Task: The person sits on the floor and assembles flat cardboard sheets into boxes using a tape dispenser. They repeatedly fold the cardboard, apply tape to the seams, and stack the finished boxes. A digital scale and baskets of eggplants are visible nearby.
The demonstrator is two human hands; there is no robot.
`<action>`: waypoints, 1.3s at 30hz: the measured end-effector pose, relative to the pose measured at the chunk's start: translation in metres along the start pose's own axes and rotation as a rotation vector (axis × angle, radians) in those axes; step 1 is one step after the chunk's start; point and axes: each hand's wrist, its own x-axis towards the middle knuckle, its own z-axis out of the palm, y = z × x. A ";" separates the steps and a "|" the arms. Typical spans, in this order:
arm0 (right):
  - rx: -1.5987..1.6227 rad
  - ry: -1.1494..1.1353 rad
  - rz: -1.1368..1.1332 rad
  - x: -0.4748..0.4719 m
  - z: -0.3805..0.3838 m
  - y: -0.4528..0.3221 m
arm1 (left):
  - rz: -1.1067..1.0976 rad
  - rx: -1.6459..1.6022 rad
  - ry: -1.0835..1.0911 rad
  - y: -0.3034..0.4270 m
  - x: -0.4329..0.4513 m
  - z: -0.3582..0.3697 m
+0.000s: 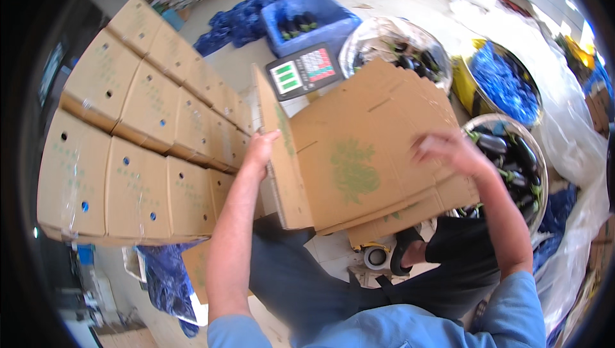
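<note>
My left hand [262, 153] grips the upright left panel of a folded-flat cardboard box [403, 122], thumb on its inner side and fingers behind. The box bears a green printed plant motif and lies on top of other cardboard sheets [396, 216] in front of my lap. Blurred by motion, my right hand [444, 151] hovers over the right part of the cardboard. Its fingers look apart, with nothing visible in them. Just beyond the panel stands a scale display [305, 71] with a lit readout.
Stacked closed cartons [139, 180] rise at the left. Around the right side stand a tub of eggplants [511, 170], a basin of eggplants [396, 45] and a bucket with blue plastic [504, 83]. A blue crate [312, 23] sits farther back. A tape roll [376, 256] lies near my foot.
</note>
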 end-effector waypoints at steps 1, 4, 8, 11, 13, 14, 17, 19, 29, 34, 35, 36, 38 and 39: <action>-0.129 0.281 -0.115 0.017 -0.045 0.023 | -0.008 -0.047 -0.028 -0.003 0.005 0.002; -0.412 0.628 0.097 0.040 -0.144 0.100 | -0.095 -0.103 -0.056 0.007 -0.007 0.007; -0.452 0.637 0.334 0.058 -0.198 0.202 | -0.098 -0.122 -0.062 0.010 -0.013 0.003; -0.428 0.610 0.409 0.080 -0.203 0.233 | -0.087 -0.098 -0.051 0.012 -0.018 0.007; -0.424 0.537 0.348 0.090 -0.205 0.245 | -0.094 -0.096 -0.039 0.017 -0.024 0.009; -0.546 0.525 0.237 0.079 -0.240 0.247 | -0.088 -0.167 -0.097 0.023 -0.021 0.017; -0.601 0.464 0.321 0.084 -0.241 0.263 | -0.129 -0.199 -0.132 0.024 -0.020 0.018; -0.409 0.410 0.566 0.119 -0.197 0.257 | -0.132 -0.145 -0.040 0.015 -0.028 0.000; -0.262 0.474 0.652 0.078 -0.211 0.188 | -0.124 -0.205 -0.186 0.016 -0.025 0.026; -0.434 0.517 0.399 0.066 -0.174 0.150 | -0.137 -0.165 -0.183 0.006 -0.019 0.024; -0.430 0.577 0.297 0.060 -0.168 0.153 | -0.132 -0.157 -0.175 0.005 -0.018 0.025; -0.381 0.577 0.258 0.050 -0.165 0.152 | -0.114 -0.143 -0.179 0.007 -0.018 0.032; -0.051 0.473 0.163 0.042 -0.104 0.121 | -0.096 -0.083 -0.129 0.008 -0.031 0.029; 0.124 0.423 0.104 0.025 -0.105 0.123 | -0.061 -0.029 -0.133 0.012 -0.034 0.051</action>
